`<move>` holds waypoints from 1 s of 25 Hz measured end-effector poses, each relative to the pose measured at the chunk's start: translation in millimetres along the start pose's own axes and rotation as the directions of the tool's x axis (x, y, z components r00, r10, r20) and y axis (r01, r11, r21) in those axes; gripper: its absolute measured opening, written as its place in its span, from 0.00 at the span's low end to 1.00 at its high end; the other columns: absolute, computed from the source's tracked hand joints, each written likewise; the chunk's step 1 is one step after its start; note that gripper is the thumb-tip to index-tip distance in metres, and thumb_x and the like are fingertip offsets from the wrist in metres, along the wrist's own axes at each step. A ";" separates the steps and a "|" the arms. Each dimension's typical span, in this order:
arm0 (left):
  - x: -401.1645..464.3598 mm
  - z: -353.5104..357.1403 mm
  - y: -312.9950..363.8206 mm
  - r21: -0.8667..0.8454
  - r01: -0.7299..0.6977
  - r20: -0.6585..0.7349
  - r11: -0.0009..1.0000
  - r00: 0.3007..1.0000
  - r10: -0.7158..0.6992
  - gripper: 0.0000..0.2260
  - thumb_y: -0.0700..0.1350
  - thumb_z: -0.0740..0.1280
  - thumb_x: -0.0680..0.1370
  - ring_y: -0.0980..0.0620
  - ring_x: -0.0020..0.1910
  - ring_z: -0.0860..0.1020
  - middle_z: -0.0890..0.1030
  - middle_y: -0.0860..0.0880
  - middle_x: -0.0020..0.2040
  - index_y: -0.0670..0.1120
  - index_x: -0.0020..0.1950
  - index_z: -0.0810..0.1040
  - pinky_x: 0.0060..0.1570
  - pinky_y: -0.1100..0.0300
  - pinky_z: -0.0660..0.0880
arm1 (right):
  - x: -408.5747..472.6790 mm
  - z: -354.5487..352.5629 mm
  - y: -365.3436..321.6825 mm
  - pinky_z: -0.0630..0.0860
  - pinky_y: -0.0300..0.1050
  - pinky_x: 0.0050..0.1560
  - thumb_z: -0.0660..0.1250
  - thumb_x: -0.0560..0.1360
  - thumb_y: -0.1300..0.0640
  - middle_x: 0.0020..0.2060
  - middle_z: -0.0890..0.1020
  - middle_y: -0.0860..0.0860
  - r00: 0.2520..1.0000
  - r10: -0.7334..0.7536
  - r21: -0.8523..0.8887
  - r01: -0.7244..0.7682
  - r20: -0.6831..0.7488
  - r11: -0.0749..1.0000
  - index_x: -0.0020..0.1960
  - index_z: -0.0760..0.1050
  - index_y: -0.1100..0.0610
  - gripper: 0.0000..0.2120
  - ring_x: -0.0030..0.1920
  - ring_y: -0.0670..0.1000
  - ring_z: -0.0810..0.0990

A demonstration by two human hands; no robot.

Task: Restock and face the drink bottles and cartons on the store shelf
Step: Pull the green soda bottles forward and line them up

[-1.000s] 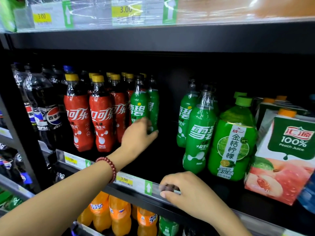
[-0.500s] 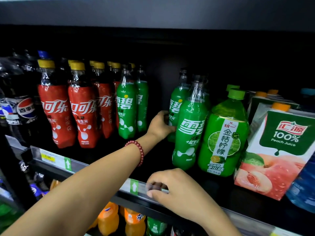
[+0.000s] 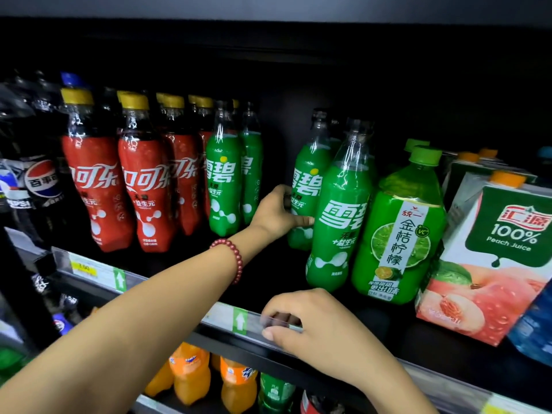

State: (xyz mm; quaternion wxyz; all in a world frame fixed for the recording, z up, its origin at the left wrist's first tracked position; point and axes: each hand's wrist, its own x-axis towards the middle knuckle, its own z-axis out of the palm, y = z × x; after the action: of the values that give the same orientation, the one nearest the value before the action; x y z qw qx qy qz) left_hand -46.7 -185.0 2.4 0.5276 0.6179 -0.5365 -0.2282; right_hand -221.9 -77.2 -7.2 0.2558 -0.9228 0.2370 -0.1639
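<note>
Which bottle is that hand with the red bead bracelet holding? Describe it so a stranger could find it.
On the middle shelf, find the peach juice carton at the right, then the squat lime bottle beside it. Left of that stand two green Sprite bottles, one behind the other. The left hand grips the rear Sprite bottle, which is set further back than the front one.

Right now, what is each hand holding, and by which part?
Left hand grips the rear green Sprite bottle at its lower waist. Right hand grips the shelf's clear price rail.

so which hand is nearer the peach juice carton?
Right. The right hand grips the shelf rail, below-left of the carton; the left hand is farther left, on a Sprite bottle.
</note>
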 end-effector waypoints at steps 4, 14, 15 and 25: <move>-35.0 -37.2 6.0 -0.047 0.047 0.113 0.998 0.993 -0.042 0.25 0.34 0.78 0.64 0.54 0.41 0.81 0.81 0.48 0.46 0.42 0.56 0.72 0.43 0.62 0.79 | -0.1 0.9 0.8 0.77 0.45 0.44 0.67 0.72 0.50 0.39 0.80 0.43 1.000 -0.004 -0.001 0.004 0.002 1.000 0.46 0.77 0.49 0.04 0.41 0.44 0.78; -104.1 -65.3 13.8 0.152 -0.171 -0.029 0.973 0.984 0.178 0.33 0.48 0.82 0.56 0.63 0.51 0.79 0.82 0.57 0.50 0.47 0.57 0.76 0.53 0.67 0.73 | -2.7 -0.2 -4.7 0.75 0.42 0.42 0.69 0.70 0.46 0.35 0.79 0.41 0.998 0.055 0.023 -0.055 -0.013 0.998 0.44 0.79 0.48 0.07 0.38 0.42 0.77; -113.8 -68.3 14.1 0.151 -0.184 -0.046 0.971 0.980 0.193 0.34 0.52 0.81 0.55 0.64 0.52 0.79 0.82 0.57 0.51 0.47 0.57 0.75 0.52 0.69 0.73 | -3.3 -1.2 -5.8 0.75 0.40 0.41 0.70 0.70 0.44 0.35 0.79 0.43 0.998 0.063 0.047 -0.062 -0.025 0.997 0.43 0.79 0.48 0.08 0.37 0.41 0.76; -191.6 -103.7 85.0 -0.179 -0.362 -0.058 0.915 0.932 0.358 0.21 0.45 0.82 0.60 0.57 0.50 0.82 0.85 0.56 0.48 0.52 0.49 0.79 0.49 0.63 0.78 | -24.3 -28.4 -47.5 0.77 0.37 0.53 0.71 0.57 0.29 0.55 0.81 0.42 0.957 0.177 0.658 0.018 -0.228 0.753 0.55 0.75 0.44 0.31 0.53 0.36 0.79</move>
State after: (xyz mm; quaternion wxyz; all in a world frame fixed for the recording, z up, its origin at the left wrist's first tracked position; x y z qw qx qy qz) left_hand -56.0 41.6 59.4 0.6227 0.4592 -0.6107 -0.1691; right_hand -237.4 -39.8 37.6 0.5329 -0.7318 0.2376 -0.3521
